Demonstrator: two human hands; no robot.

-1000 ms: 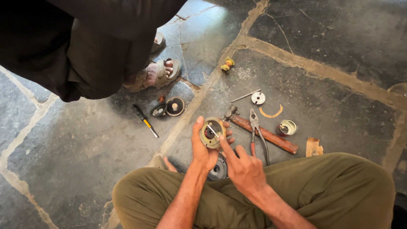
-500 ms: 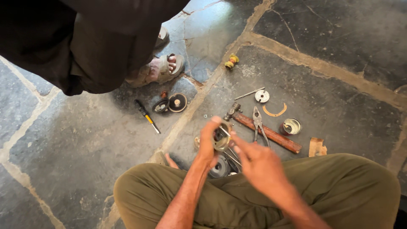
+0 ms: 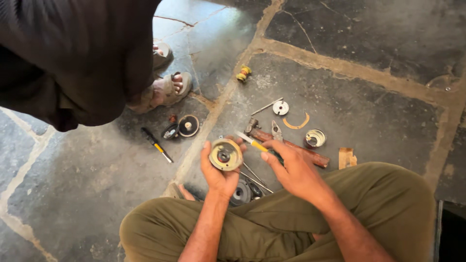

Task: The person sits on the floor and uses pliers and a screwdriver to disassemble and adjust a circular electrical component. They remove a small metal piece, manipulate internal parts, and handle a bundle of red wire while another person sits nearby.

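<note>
The left hand (image 3: 221, 172) cups a round metal housing (image 3: 225, 155) at mid-frame, fingers wrapped around its rim, open face up. The right hand (image 3: 296, 170) grips a yellow-handled screwdriver (image 3: 252, 142) narrowly, its tip just beside the housing's right edge, not yet seated. This looks like the step of bringing the tool to the part; next the tip must find the centre hub while the left hand steadies. On the stone floor (image 3: 378, 111) lie pliers (image 3: 276, 131), a small disc (image 3: 280, 107) and a metal cup (image 3: 315, 138). Another person's sandalled foot (image 3: 165, 90) stands upper left.
</note>
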